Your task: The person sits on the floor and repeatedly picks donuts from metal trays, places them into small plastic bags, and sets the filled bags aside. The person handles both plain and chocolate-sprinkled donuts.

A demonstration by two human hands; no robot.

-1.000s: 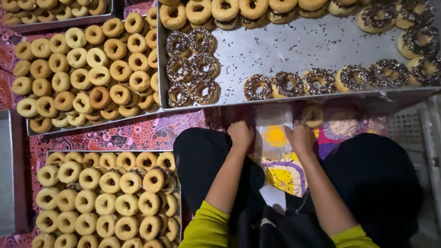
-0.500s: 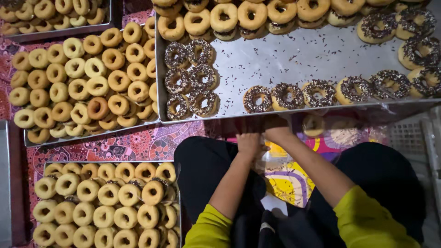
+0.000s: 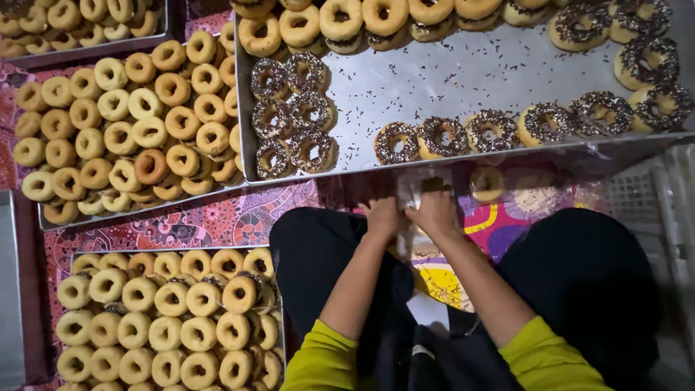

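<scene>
I sit cross-legged on a patterned mat, both hands close together just below the front edge of a big metal tray point(image 3: 449, 80). My left hand point(image 3: 381, 216) and my right hand point(image 3: 436, 212) pinch a clear plastic bag point(image 3: 407, 190) between them, fingers closed on it. What is inside the bag is hidden. A plain donut point(image 3: 486, 183) lies under clear plastic right of my right hand. On the tray, a row of chocolate-sprinkled donuts point(image 3: 443, 136) runs along the near edge, and a block of them point(image 3: 293, 108) fills its left end.
A tray of plain donuts point(image 3: 130, 123) lies at the left, another pile of plain donuts point(image 3: 166, 318) by my left knee. Glazed donuts point(image 3: 384, 18) line the big tray's far side. A white plastic crate point(image 3: 644, 195) stands at the right. Patterned cloth point(image 3: 217, 221) covers the floor.
My hands were apart on the plastic a second ago; they have come together at the middle, and the view has shifted slightly.
</scene>
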